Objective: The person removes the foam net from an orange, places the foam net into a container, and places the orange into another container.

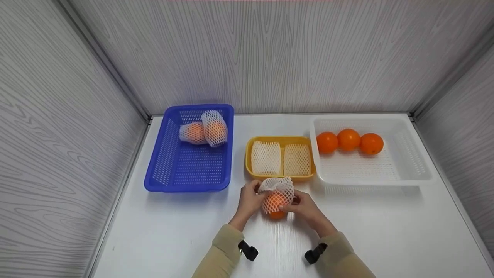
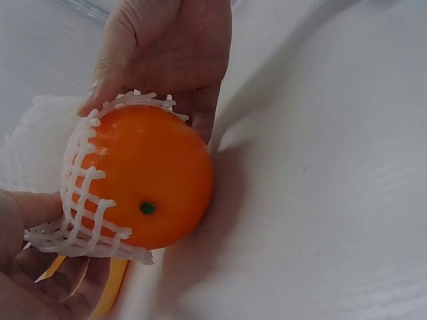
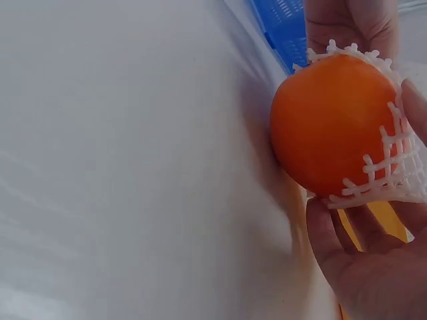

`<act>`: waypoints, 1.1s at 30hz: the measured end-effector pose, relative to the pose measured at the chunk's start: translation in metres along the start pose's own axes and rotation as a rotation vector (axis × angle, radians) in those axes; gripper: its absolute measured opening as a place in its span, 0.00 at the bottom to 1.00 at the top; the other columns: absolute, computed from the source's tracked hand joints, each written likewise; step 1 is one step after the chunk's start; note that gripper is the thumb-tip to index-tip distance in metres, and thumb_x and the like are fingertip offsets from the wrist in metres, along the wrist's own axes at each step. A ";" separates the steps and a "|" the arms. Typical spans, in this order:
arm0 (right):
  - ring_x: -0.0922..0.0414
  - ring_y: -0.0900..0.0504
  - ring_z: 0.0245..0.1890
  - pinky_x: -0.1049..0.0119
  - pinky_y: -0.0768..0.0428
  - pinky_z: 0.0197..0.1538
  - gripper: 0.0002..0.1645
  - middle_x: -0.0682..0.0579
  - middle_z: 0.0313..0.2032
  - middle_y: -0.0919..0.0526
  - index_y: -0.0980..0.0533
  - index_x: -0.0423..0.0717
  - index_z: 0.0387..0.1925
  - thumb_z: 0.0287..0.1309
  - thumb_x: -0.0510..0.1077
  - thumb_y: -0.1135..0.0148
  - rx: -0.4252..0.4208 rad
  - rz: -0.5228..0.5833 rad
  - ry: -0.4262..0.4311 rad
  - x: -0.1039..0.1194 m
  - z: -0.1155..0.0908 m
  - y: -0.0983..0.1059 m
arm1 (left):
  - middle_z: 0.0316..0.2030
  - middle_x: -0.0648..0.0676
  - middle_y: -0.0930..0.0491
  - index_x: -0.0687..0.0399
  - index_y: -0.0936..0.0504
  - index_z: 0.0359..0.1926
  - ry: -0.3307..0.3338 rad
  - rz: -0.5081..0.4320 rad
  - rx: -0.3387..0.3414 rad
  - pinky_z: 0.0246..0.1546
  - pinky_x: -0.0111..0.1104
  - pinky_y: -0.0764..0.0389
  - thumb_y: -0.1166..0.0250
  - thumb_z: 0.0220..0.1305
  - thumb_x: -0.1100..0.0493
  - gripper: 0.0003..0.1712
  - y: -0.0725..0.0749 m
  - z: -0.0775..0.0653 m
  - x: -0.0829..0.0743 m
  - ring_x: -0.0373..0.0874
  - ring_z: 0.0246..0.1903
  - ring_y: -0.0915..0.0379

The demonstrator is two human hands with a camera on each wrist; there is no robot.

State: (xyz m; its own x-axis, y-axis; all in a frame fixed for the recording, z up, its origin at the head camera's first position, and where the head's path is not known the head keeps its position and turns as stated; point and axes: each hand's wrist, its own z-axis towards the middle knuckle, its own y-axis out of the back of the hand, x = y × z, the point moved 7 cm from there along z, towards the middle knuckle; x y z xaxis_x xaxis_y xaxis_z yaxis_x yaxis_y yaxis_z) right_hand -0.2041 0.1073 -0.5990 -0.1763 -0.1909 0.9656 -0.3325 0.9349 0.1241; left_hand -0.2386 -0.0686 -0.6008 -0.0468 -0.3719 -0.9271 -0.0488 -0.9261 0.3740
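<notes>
An orange (image 1: 276,214) sits partly inside a white foam net sleeve (image 1: 287,186), in front of the yellow basket. Its bare end, with a green stem spot, pokes out of the sleeve toward the person in the left wrist view. My left hand (image 1: 250,201) pinches the sleeve from the left, thumb on the mesh and fingers curled below. From the right, my right hand (image 1: 307,210) holds the sleeve's edge around the orange (image 3: 333,123), thumb on the mesh. The sleeve's far end stands loose and rumpled beyond the fruit.
A blue basket (image 1: 154,170) at the left holds two net-wrapped oranges (image 1: 215,129). Flat foam nets (image 1: 266,158) lie in two stacks in the yellow basket (image 1: 249,170). At the right, a white basket (image 1: 415,154) holds three bare oranges (image 1: 349,139). Panel walls enclose the table (image 1: 173,239).
</notes>
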 end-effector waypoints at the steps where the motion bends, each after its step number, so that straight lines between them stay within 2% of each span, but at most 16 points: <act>1: 0.53 0.22 0.44 0.63 0.24 0.49 0.29 0.45 0.44 0.18 0.24 0.34 0.55 0.52 0.39 0.26 -0.005 0.000 0.003 0.001 0.000 0.001 | 0.27 0.46 0.27 0.57 0.22 0.30 0.003 -0.001 -0.003 0.33 0.32 0.30 0.26 0.53 0.65 0.10 0.000 0.000 0.001 0.40 0.31 0.33; 3: 0.53 0.22 0.41 0.64 0.24 0.47 0.26 0.45 0.41 0.17 0.22 0.33 0.52 0.51 0.38 0.26 -0.014 0.007 0.008 0.003 0.000 0.002 | 0.27 0.47 0.26 0.57 0.21 0.30 0.008 -0.005 -0.003 0.33 0.32 0.29 0.26 0.52 0.65 0.10 0.001 0.001 0.002 0.40 0.31 0.33; 6: 0.53 0.23 0.41 0.65 0.24 0.47 0.26 0.44 0.43 0.17 0.21 0.34 0.52 0.50 0.36 0.26 -0.015 0.032 0.028 0.004 0.001 0.004 | 0.29 0.48 0.22 0.59 0.18 0.35 0.010 -0.024 0.025 0.35 0.34 0.26 0.25 0.53 0.63 0.10 0.001 0.000 0.003 0.40 0.32 0.30; 11: 0.50 0.24 0.45 0.63 0.25 0.51 0.28 0.42 0.47 0.18 0.21 0.32 0.52 0.47 0.32 0.26 -0.033 0.064 0.085 0.007 0.002 0.006 | 0.41 0.48 0.16 0.55 0.15 0.47 0.013 -0.072 0.136 0.50 0.39 0.23 0.25 0.55 0.53 0.19 -0.006 -0.003 0.006 0.41 0.43 0.22; 14: 0.49 0.24 0.51 0.57 0.27 0.57 0.30 0.43 0.50 0.18 0.22 0.33 0.54 0.46 0.31 0.26 -0.023 0.077 0.102 0.007 0.003 0.005 | 0.43 0.48 0.15 0.55 0.14 0.47 -0.011 -0.102 0.172 0.53 0.40 0.24 0.24 0.54 0.52 0.20 -0.009 -0.006 0.006 0.42 0.46 0.21; 18: 0.47 0.28 0.60 0.48 0.35 0.65 0.39 0.45 0.58 0.23 0.27 0.39 0.63 0.46 0.34 0.24 0.014 0.085 0.093 -0.014 0.010 0.004 | 0.38 0.50 0.14 0.58 0.13 0.42 -0.045 -0.087 0.142 0.49 0.40 0.21 0.22 0.50 0.58 0.17 -0.006 -0.004 0.002 0.44 0.41 0.19; 21: 0.47 0.30 0.61 0.46 0.37 0.66 0.47 0.46 0.62 0.27 0.32 0.43 0.67 0.44 0.38 0.22 0.032 0.055 0.067 -0.030 0.015 0.002 | 0.36 0.51 0.14 0.60 0.13 0.39 -0.061 -0.054 0.104 0.46 0.40 0.21 0.22 0.49 0.61 0.15 -0.004 -0.002 -0.001 0.44 0.38 0.19; 27: 0.48 0.30 0.58 0.47 0.39 0.67 0.54 0.47 0.63 0.29 0.37 0.44 0.70 0.41 0.41 0.19 0.037 -0.027 0.013 -0.030 0.013 -0.002 | 0.37 0.52 0.14 0.61 0.14 0.42 -0.052 -0.051 0.061 0.47 0.41 0.20 0.26 0.54 0.62 0.13 -0.003 0.002 -0.002 0.44 0.40 0.19; 31: 0.45 0.31 0.59 0.45 0.40 0.68 0.56 0.43 0.63 0.30 0.40 0.41 0.71 0.41 0.39 0.20 0.035 -0.037 -0.010 -0.026 0.011 -0.003 | 0.41 0.54 0.15 0.62 0.15 0.46 -0.022 -0.088 0.058 0.50 0.42 0.22 0.27 0.57 0.59 0.16 -0.003 0.004 -0.001 0.45 0.43 0.20; 33: 0.44 0.30 0.59 0.45 0.37 0.66 0.56 0.42 0.62 0.30 0.40 0.40 0.71 0.42 0.38 0.20 0.039 -0.040 -0.019 -0.025 0.010 -0.004 | 0.41 0.55 0.15 0.63 0.16 0.46 -0.003 -0.112 0.037 0.49 0.42 0.21 0.27 0.58 0.58 0.18 -0.001 0.005 -0.001 0.45 0.42 0.20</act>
State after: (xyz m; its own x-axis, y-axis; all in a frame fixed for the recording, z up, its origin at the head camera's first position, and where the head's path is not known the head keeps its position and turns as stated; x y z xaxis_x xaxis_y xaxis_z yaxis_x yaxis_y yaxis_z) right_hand -0.2077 0.1058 -0.6263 -0.1796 -0.2338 0.9555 -0.3751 0.9142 0.1532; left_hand -0.2430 -0.0676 -0.6004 -0.0419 -0.2657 -0.9631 -0.0903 -0.9590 0.2685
